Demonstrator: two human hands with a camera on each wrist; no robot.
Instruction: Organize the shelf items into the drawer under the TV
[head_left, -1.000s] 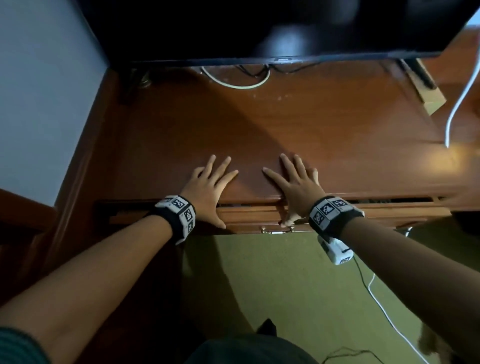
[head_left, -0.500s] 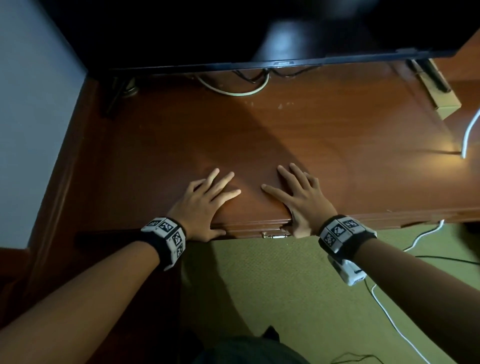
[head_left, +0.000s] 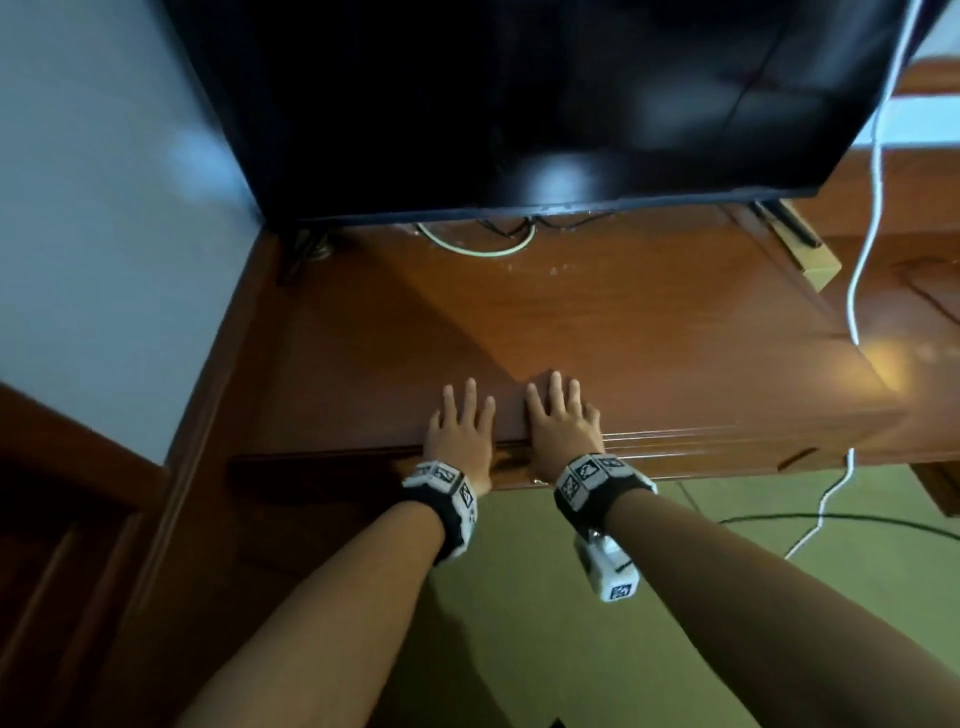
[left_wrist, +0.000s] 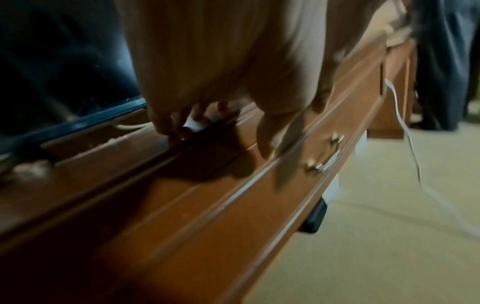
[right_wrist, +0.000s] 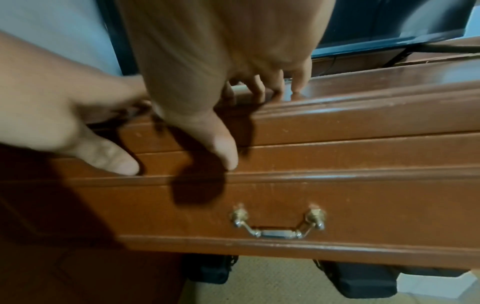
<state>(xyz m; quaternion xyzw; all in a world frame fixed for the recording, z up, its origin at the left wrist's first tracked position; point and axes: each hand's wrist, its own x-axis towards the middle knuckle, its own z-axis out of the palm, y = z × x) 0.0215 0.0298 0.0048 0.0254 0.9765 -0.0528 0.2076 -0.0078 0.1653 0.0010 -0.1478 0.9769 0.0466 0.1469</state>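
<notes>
Both hands lie flat on the front edge of the wooden surface (head_left: 597, 332) under the TV (head_left: 519, 104). The left hand (head_left: 460, 431) and the right hand (head_left: 563, 426) sit side by side, nearly touching, fingers (head_left: 470, 395) straight and a little spread on top, holding nothing. From the right wrist view each thumb hangs over the lip and presses the moulding above the drawer (right_wrist: 337, 209).

The drawer sits directly beneath the hands and looks shut, its front about flush with the cabinet — no gap shows from the head view. I see no shelf items lying out, so the job looks close to done.

It looks like solid, stiff wood, likely heavy enough to slide with some drag and to bind if pushed from one corner. The lacquered face looks slick to bare fingers. The brass bail handle (right_wrist: 278, 226) hangs at the middle of the front — the natural place to pull, while an even push with both palms suits closing.
</notes>
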